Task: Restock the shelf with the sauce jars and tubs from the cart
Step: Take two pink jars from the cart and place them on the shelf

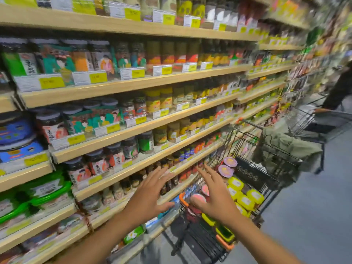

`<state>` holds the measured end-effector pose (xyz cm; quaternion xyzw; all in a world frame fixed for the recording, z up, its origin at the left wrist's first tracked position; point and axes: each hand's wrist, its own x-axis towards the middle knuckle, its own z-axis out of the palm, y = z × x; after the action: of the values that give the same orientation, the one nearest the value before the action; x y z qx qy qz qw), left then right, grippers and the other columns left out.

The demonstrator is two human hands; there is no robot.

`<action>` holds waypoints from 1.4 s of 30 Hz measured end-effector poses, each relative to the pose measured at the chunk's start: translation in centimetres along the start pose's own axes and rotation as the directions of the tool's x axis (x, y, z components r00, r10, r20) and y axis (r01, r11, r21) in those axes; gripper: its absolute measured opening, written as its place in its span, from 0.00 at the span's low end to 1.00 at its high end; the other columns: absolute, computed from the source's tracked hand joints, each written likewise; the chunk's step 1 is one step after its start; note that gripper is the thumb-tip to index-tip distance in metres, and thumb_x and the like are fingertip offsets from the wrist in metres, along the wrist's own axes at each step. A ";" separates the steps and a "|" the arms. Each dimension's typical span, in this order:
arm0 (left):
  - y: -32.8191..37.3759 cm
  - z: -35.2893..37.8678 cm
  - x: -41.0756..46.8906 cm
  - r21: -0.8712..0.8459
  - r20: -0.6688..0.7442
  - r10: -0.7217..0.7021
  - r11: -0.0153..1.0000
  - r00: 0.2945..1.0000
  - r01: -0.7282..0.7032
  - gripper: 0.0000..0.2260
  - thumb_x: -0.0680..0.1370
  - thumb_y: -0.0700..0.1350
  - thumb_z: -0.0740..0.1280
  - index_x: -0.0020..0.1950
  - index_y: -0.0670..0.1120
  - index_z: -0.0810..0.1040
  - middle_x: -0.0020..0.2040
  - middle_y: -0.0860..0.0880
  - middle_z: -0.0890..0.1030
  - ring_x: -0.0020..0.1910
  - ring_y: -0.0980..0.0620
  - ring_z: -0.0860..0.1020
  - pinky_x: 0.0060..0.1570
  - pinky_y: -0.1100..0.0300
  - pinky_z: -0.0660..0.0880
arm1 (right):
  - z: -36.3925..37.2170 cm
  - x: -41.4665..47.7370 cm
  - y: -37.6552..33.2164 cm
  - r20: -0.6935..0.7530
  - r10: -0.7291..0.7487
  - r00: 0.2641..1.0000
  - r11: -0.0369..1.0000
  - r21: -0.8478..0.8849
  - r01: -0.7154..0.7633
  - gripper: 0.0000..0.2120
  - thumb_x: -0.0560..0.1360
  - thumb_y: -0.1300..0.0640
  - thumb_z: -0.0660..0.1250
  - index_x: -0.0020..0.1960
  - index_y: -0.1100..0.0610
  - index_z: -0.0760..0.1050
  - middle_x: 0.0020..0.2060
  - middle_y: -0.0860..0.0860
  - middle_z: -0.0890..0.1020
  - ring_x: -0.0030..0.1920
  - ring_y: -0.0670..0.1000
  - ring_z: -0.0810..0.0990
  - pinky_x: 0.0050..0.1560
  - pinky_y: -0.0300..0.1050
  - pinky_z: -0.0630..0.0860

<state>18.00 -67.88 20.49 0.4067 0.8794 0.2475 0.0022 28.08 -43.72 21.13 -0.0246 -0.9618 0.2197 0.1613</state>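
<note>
Down at the near end of the aisle, over the cart [255,175], both hands are hovering with nothing in them. The left hand [150,193] is spreading its fingers flat in front of the lower shelf edges, and the right hand [215,195] is splaying open just above the load. So this looks like the pick, not the place.

The stock is sitting in the cart, right of the shelf [133,85]. The yellow-lidded tubs [245,201] are packed along the cart's right side, the purple-lidded jars [225,170] are standing just beyond the right hand, and a pink-lidded tub [199,198] is peeking out from under its thumb. Everything seems to be standing upright with lids facing up, so each long axis is running vertically. The yellow row itself is running near to far. Labels are too blurred to read.

To do this well, I'd say take one piece per hand, closing around the body below the lid rather than pinching the lid rim. Lift it straight up clear of its neighbours before swinging left. Keeping it upright should let it land base-first with its label facing the aisle.

Far right, another person [341,88] is standing by a second cart [304,119].
</note>
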 end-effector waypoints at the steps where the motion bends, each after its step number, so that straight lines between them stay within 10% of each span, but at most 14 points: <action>1: 0.8 1.1 1.0 -0.044 0.028 0.020 0.999 0.999 -0.019 0.37 0.74 0.68 0.67 0.76 0.72 0.48 0.81 0.65 0.44 0.80 0.60 0.42 0.79 0.48 0.52 | -0.3 -0.8 1.4 0.004 0.041 0.999 0.999 0.020 -0.041 0.42 0.70 0.30 0.62 0.78 0.44 0.55 0.78 0.44 0.55 0.78 0.49 0.55 0.74 0.54 0.62; 9: 3.3 9.1 9.1 -0.258 0.202 0.096 0.965 0.975 -0.042 0.37 0.74 0.65 0.71 0.79 0.64 0.57 0.81 0.61 0.51 0.79 0.61 0.51 0.77 0.54 0.56 | -1.0 -4.2 10.6 -0.043 0.312 0.949 0.934 0.198 -0.298 0.43 0.65 0.29 0.67 0.74 0.41 0.58 0.73 0.38 0.60 0.73 0.35 0.55 0.72 0.39 0.57; 23: 0.1 19.3 25.4 -0.520 0.432 0.058 0.832 0.900 0.196 0.32 0.68 0.64 0.74 0.70 0.66 0.67 0.71 0.64 0.67 0.70 0.65 0.67 0.71 0.58 0.67 | 1.3 2.0 23.5 0.077 0.658 0.749 0.661 0.418 -0.623 0.37 0.69 0.44 0.77 0.73 0.45 0.65 0.68 0.40 0.69 0.67 0.43 0.69 0.66 0.42 0.69; 35: -0.8 24.8 34.1 -0.052 0.413 0.137 0.991 0.900 -0.127 0.40 0.77 0.62 0.68 0.81 0.59 0.48 0.83 0.54 0.50 0.82 0.50 0.48 0.78 0.47 0.55 | 2.3 6.9 32.5 0.106 0.640 0.761 0.767 -0.029 -0.641 0.43 0.71 0.38 0.70 0.79 0.47 0.55 0.78 0.47 0.57 0.78 0.49 0.53 0.76 0.49 0.57; 42: -0.2 30.3 39.9 0.058 0.446 0.010 0.997 0.895 -0.041 0.44 0.74 0.63 0.68 0.82 0.55 0.46 0.82 0.50 0.52 0.81 0.46 0.54 0.75 0.45 0.59 | 2.5 10.4 39.1 0.210 0.600 0.772 0.796 -0.061 -0.602 0.41 0.71 0.41 0.72 0.78 0.50 0.58 0.77 0.48 0.58 0.77 0.50 0.55 0.75 0.44 0.55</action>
<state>-2.62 -26.29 1.64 0.4639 0.8578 0.1187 0.1865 16.52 -8.27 5.26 -0.3052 -0.9142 0.2657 -0.0240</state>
